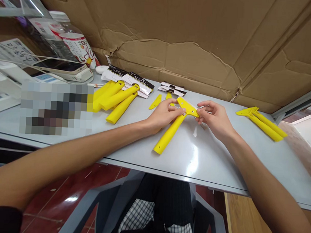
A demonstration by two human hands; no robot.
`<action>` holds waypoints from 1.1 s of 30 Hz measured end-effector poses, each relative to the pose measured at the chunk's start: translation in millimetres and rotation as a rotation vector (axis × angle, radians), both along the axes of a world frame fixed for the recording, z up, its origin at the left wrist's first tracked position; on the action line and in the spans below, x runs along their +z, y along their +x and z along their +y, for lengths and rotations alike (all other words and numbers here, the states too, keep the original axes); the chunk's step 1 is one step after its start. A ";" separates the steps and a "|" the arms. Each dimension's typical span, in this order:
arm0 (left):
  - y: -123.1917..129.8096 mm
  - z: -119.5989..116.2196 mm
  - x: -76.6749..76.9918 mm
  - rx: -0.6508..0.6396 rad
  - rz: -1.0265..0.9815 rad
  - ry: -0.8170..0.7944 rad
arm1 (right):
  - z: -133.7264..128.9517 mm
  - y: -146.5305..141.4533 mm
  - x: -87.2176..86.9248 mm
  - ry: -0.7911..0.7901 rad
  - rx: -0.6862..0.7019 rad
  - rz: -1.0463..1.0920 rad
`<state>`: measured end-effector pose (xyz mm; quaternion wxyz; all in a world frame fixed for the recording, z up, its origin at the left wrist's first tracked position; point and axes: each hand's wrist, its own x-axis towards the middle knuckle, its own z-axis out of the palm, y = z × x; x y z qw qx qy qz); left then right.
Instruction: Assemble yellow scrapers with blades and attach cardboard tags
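Note:
Between my hands is a yellow scraper (pixel 168 135), its handle slanting down to the left toward the table's front edge. My left hand (pixel 159 113) is closed on the left side of its wide head, with the thumb near where head and handle meet. The fingers of my right hand (pixel 215 118) pinch the head's right corner. Two small screws or rivets show on the head. A thin piece under my right fingers is mostly hidden. Just behind my left hand lies a loose yellow blade cover (pixel 155 102), with another small yellow piece (pixel 168 96) beside it.
Several yellow handles (pixel 121 107) lie at the left near black-and-white printed cards (pixel 137 82). More cards (pixel 172 88) lie behind my hands. Assembled scrapers (pixel 266 125) rest at the right. A phone (pixel 60 65) and bottles (pixel 76 44) stand far left, before a cardboard wall (pixel 201 39).

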<state>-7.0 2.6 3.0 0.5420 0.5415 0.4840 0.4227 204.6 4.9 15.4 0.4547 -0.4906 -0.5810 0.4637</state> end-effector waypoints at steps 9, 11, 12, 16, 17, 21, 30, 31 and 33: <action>-6.8 -10.5 2.8 -0.076 0.174 0.135 | 1.9 -6.0 -7.6 -0.060 -0.066 0.110; -9.2 -10.0 1.7 -0.094 0.274 0.235 | 1.2 -7.1 -8.2 -0.059 -0.061 0.111; -10.2 -9.1 1.1 -0.100 0.328 0.291 | 1.1 -7.4 -8.8 -0.060 -0.057 0.109; -12.7 -3.6 -2.4 -0.116 0.481 0.500 | 2.0 -7.4 -12.4 -0.058 -0.048 0.112; -12.9 -2.4 -3.6 -0.118 0.501 0.545 | 2.3 -7.2 -13.0 -0.056 -0.047 0.114; -13.8 0.0 -5.9 -0.145 0.601 0.676 | 2.4 -7.1 -13.6 -0.045 -0.046 0.104; -17.7 -0.3 1.1 -0.207 0.678 0.710 | 0.4 -6.9 -13.3 -0.011 0.000 0.059; -17.8 -0.2 2.1 -0.207 0.665 0.704 | 0.9 -6.3 -12.8 -0.018 0.011 0.077; -17.7 -0.3 4.1 -0.205 0.630 0.681 | 2.8 -4.3 -11.6 -0.032 0.028 0.122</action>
